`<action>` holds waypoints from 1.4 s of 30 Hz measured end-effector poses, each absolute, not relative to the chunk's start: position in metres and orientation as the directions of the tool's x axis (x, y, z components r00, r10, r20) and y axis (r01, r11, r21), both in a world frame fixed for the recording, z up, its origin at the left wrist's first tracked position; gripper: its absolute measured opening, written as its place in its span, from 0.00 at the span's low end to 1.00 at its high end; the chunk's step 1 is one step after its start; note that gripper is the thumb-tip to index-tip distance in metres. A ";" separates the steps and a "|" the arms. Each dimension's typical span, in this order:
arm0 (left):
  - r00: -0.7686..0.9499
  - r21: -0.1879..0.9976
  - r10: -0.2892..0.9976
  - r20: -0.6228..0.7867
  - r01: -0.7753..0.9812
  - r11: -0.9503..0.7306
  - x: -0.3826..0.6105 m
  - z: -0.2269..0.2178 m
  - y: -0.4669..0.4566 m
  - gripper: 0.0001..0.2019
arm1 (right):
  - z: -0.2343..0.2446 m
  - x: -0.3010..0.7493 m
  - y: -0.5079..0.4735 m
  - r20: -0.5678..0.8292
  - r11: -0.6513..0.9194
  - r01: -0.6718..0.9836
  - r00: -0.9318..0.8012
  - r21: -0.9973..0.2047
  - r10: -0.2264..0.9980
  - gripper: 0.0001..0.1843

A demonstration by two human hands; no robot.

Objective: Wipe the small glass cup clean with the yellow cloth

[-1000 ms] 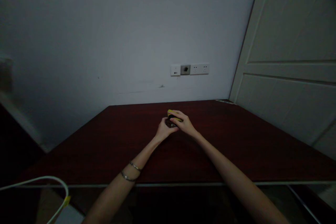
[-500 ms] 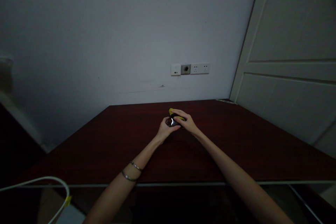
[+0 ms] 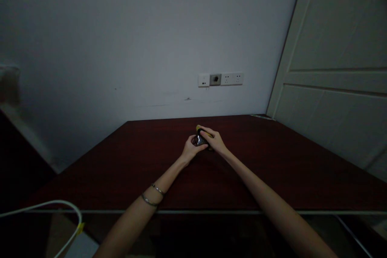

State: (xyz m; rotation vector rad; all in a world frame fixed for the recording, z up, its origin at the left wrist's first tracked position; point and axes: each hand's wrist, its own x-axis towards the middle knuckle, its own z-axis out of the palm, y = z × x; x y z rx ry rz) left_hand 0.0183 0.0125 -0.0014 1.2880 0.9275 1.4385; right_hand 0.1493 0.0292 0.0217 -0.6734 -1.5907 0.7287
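Over the middle of the dark red table (image 3: 145,149), both hands meet around a small dark, glossy rounded object (image 3: 198,141). My left hand (image 3: 190,147) grips it from the left, thumb stretched along its near side. My right hand (image 3: 215,140) is closed on a yellow and black piece (image 3: 198,128) pressed against the top and right of the glossy object. Yellow shows at the fingertips and beneath the thumb. Whether the two are separate or joined I cannot tell; the fingers cover much of both, and the picture is dim.
Wall sockets (image 3: 231,79) and a switch plate (image 3: 203,80) sit on the pale wall behind the table. A white panelled door (image 3: 332,76) stands at the right. At the lower left, a white cable (image 3: 68,203) with a yellow tag (image 3: 80,228) loops over the front edge.
My right thumb and the yellow and black piece have shifted slightly over the glossy object. My left hand keeps its grip. The whole view has moved a little.
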 end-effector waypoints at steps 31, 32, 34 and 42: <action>0.186 0.931 0.935 0.301 -0.269 -0.246 0.014 0.001 0.012 0.36 | 0.027 0.159 0.025 0.619 0.631 0.047 -0.146 -0.775 0.771 0.21; 0.194 0.932 0.936 0.295 -0.273 -0.237 0.014 0.001 0.012 0.36 | 0.026 0.159 0.028 0.579 0.585 0.029 -0.119 -0.810 0.807 0.21; 0.198 0.930 0.937 0.287 -0.291 -0.223 0.015 0.002 0.011 0.37 | 0.024 0.159 0.031 0.524 0.525 -0.006 -0.068 -0.851 0.849 0.23; 0.185 0.909 0.952 0.242 -0.387 -0.156 0.015 0.009 0.008 0.34 | 0.029 0.160 0.019 0.708 0.720 0.022 -0.168 -0.693 0.686 0.20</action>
